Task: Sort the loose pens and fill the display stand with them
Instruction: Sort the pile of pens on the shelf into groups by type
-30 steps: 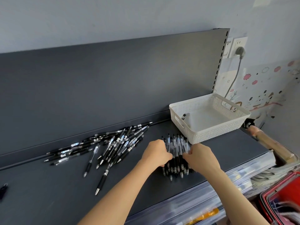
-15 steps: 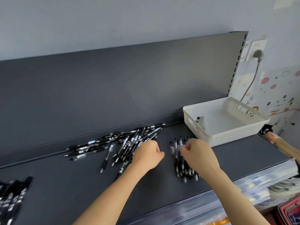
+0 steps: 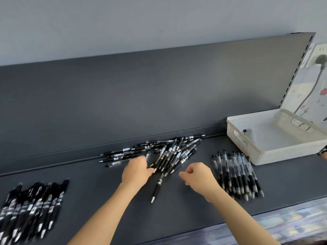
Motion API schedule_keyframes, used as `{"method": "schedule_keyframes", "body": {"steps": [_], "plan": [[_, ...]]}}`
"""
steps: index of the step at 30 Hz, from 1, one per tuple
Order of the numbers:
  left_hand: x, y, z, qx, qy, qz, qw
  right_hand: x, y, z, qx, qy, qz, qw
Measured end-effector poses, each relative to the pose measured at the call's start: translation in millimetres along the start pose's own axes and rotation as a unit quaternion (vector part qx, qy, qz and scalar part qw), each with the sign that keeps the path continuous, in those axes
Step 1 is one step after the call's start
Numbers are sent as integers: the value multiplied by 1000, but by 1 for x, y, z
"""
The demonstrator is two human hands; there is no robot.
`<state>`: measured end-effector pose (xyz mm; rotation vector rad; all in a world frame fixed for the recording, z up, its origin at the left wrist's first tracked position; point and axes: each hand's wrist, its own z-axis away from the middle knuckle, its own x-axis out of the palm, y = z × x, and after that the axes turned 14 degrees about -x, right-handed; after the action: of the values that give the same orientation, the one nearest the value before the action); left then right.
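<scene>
A person sorts black pens on a dark shelf (image 3: 99,197). The left hand (image 3: 137,171) rests at the near edge of the loose pile (image 3: 169,152), its grip curled with fingertips on the pens; whether it pinches one cannot be told. The right hand (image 3: 198,175) hovers just right of the pile, above the shelf, its grip loosely curled with nothing seen in it. One pen (image 3: 157,186) juts from the pile towards the shelf's front. A tidy bunch (image 3: 237,174) lies to the right, just beside a white basket (image 3: 265,157). Another bunch (image 3: 30,209), blurred, lies at far left, well apart from the pile.
</scene>
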<state>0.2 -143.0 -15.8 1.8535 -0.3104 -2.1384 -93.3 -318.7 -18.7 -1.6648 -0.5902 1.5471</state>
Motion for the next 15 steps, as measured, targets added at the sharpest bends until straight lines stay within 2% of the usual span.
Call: {"method": "schedule_keyframes", "body": {"steps": [6,15], "plan": [[-1,-21,-19,-31,-30,9,999,19,-20,-14,0,-6,-25,1000],[-1,-45,-37,-21,-80,23,996,42,-46,-40,-41,-1,29,999]]}}
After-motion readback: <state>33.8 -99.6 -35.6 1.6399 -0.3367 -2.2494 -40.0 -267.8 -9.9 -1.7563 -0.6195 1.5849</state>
